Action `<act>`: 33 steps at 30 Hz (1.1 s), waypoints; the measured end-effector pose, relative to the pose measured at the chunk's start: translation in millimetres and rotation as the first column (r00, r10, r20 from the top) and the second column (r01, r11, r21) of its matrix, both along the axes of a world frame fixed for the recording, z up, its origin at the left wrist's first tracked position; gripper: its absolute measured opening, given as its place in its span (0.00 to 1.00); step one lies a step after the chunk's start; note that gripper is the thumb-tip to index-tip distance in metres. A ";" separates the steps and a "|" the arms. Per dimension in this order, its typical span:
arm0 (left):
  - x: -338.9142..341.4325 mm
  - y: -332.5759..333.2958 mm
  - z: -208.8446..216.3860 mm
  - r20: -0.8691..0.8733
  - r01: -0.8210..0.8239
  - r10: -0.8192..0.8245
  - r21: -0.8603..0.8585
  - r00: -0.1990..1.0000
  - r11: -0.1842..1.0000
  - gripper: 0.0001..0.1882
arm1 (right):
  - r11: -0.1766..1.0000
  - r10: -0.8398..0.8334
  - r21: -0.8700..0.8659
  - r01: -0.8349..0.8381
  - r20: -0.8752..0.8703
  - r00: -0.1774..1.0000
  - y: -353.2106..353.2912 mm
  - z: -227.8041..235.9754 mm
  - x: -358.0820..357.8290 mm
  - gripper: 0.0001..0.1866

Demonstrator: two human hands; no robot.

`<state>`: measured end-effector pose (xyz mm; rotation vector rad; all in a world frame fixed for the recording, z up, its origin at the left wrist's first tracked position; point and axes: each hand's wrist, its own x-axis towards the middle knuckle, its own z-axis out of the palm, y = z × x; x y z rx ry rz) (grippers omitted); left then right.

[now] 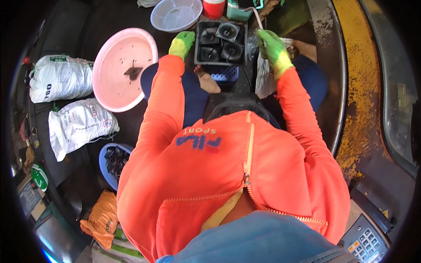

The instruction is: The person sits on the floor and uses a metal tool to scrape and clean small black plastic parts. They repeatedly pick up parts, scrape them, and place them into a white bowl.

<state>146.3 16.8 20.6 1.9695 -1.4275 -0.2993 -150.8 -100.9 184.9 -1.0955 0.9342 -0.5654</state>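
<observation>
Observed: a seated person in an orange zip-front jacket, both hands gloved in yellow-green. Right hand (275, 49) is closed around a bent, silvery metal rod (258, 16), raised just beyond the right edge of a black rectangular plastic tray (220, 64). Left hand (182, 45) is just beside the tray's left edge, fingers close together; from where I stand I cannot tell whether it grips anything. Four black, square-faced pieces with round centres (228, 31) lie inside the tray, one overlapping its neighbours. Beneath: a dark blue perforated basket (228, 79). To the person's left, a round pink plastic basin (109, 61) contains one small dark piece (133, 72).
</observation>
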 end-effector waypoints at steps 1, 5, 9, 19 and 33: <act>-4.6 2.7 -1.9 -0.300 -0.132 0.143 0.058 0.943 0.990 0.18 | 0.999 0.054 0.007 -0.054 -0.007 0.999 7.9 3.8 -8.6 0.11; -23.4 3.5 -8.4 -0.351 -0.025 0.100 0.211 0.931 0.977 0.21 | 0.993 0.054 -0.107 -0.042 0.112 0.992 28.0 -6.0 -42.9 0.19; -47.7 -25.9 -27.2 0.139 0.045 -0.098 0.338 0.986 0.940 0.22 | 0.987 0.000 0.162 0.001 -0.005 1.000 40.6 -59.0 -40.6 0.15; -42.6 -80.5 -55.0 0.428 -0.103 -0.104 0.432 0.898 0.896 0.13 | 0.953 0.077 0.301 -0.035 -0.130 0.989 44.8 -105.1 -31.0 0.10; -80.4 -6.2 42.0 -0.999 -0.134 0.038 0.035 0.019 0.990 0.25 | 0.948 0.028 0.310 -0.070 0.137 0.990 0.5 -124.6 57.1 0.18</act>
